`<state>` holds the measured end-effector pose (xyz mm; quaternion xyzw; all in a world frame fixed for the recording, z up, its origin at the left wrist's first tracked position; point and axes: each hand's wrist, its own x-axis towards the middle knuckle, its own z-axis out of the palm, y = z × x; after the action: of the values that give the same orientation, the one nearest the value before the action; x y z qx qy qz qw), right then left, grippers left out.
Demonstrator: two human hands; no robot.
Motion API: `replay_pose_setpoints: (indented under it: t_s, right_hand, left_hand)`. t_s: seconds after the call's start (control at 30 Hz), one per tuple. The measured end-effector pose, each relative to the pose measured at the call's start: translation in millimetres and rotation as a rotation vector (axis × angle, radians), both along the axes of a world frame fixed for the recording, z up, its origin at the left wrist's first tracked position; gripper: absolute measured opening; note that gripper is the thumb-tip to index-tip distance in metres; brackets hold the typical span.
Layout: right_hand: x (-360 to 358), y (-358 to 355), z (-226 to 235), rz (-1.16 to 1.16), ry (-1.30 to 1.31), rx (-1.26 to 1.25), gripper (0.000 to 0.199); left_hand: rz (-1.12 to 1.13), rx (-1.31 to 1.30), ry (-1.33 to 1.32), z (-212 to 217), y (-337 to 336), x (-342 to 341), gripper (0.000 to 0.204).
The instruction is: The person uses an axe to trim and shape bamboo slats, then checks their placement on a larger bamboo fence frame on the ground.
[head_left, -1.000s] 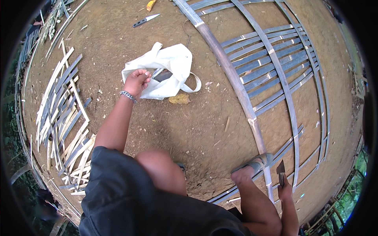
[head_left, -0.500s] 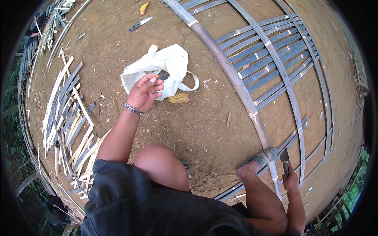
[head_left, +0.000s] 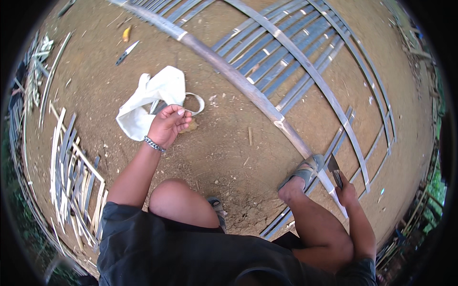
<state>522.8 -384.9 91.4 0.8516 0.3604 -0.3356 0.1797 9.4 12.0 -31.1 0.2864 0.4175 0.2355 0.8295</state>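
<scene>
My left hand (head_left: 167,127), with a chain bracelet at the wrist, is raised in front of a white cloth bag (head_left: 168,86). Its thumb and fingertips are pinched together, and whatever they hold is too small to make out. The bag lies on the dirt with its mouth gaping and a handle loop out to the right; something grey shows inside. At the lower right, my right hand (head_left: 347,194) grips the handle of a knife (head_left: 332,164) with a broad dark blade pointing away from me. That blade is beside my sandalled foot (head_left: 305,172) and the bamboo slats.
A lattice of dark bamboo slats (head_left: 298,52) spreads across the right, edged by a thick bamboo pole (head_left: 229,74). My foot rests at the pole's near end. Split bamboo strips (head_left: 71,167) are heaped at left. Another knife (head_left: 127,53) lies beyond the bag near a yellow leaf (head_left: 126,33).
My view has swung toward the right. The left hand has moved from over the bag's mouth to its near right side, fingers still pinched. The right hand keeps hold of the knife.
</scene>
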Motion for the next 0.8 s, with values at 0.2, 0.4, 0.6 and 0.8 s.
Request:
replay_pose_setpoints:
  t_s: [0.2,0.4,0.6,0.8]
  right_hand:
    - [-8.9,3.7,-8.6,0.005,0.108,0.198,0.07]
    - [-54.4,68.3,-45.6,-0.728,0.686,0.307,0.069]
    - [-124.3,162.2,-150.4,-1.435,0.894,0.803,0.025]
    - [-169.4,208.0,-173.3,-1.601,0.838,1.01,0.025]
  left_hand:
    - [-0.336,-0.093,-0.055,-22.6,-13.3,88.1,0.003]
    - [-0.478,-0.038,0.073,-66.5,-29.8,171.2,0.007]
    - [-0.402,0.378,0.338,-99.1,-39.2,217.6,0.01]
    - [-0.252,0.814,0.449,-113.2,-6.0,235.6,0.01]
